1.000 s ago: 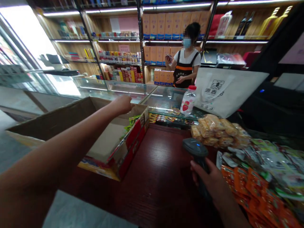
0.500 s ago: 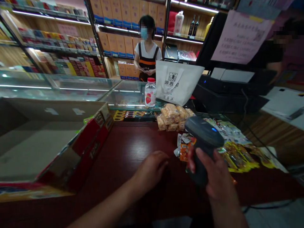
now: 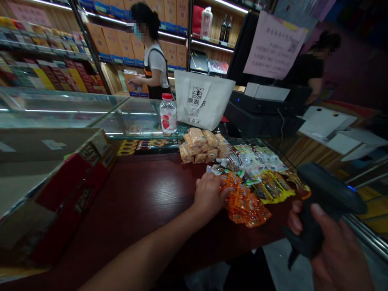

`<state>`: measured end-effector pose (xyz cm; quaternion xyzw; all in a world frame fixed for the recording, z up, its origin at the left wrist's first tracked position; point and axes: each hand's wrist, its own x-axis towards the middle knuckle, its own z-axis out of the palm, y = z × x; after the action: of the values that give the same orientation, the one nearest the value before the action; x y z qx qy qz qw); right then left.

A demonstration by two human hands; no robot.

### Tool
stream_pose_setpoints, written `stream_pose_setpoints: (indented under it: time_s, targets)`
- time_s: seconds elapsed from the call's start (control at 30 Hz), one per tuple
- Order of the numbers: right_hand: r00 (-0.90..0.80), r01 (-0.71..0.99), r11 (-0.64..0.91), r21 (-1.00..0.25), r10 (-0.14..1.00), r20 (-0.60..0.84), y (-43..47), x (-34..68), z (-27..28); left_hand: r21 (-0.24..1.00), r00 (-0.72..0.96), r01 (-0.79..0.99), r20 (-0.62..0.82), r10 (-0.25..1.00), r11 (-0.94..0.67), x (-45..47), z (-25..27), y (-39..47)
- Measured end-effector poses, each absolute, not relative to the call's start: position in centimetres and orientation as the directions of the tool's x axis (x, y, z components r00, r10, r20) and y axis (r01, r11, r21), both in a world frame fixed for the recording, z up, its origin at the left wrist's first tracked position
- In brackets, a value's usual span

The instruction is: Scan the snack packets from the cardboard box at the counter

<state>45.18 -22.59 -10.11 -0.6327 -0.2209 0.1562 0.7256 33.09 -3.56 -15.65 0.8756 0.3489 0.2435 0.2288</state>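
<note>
The person shows two hands, one left hand (image 3: 209, 198) and one right hand (image 3: 336, 246); there is one scanner (image 3: 327, 194); the orange packets (image 3: 242, 198) are several (they overlap too much for an exact count); the yellow-edged packets (image 3: 274, 186) number at least three; the wrapped pastries (image 3: 200, 141), at least six; one cardboard box (image 3: 72, 194), two white tape strips (image 3: 54, 144) inside it; one red-capped bottle (image 3: 168, 115); one white tote bag (image 3: 206, 101); one clear shelf bottle (image 3: 206, 23); two dark bottles (image 3: 223, 30); two co-workers (image 3: 156, 66).
</note>
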Motion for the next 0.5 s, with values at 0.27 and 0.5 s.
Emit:
stream_pose_setpoints:
  time_s: [0.27,0.5]
  targets:
    - [0.846,-0.133,0.262,-0.956,0.533,0.028,-22.3,46.3,-10.9,0.722,0.589,0.438,0.221,0.778,-0.536,34.9,-17.1,-2.8]
    - [0.808,-0.162,0.216,-0.963,0.588,-0.004,-21.9,45.9,-11.9,0.973,0.568,0.053,0.156,0.808,-0.226,30.6,-18.2,-1.1]
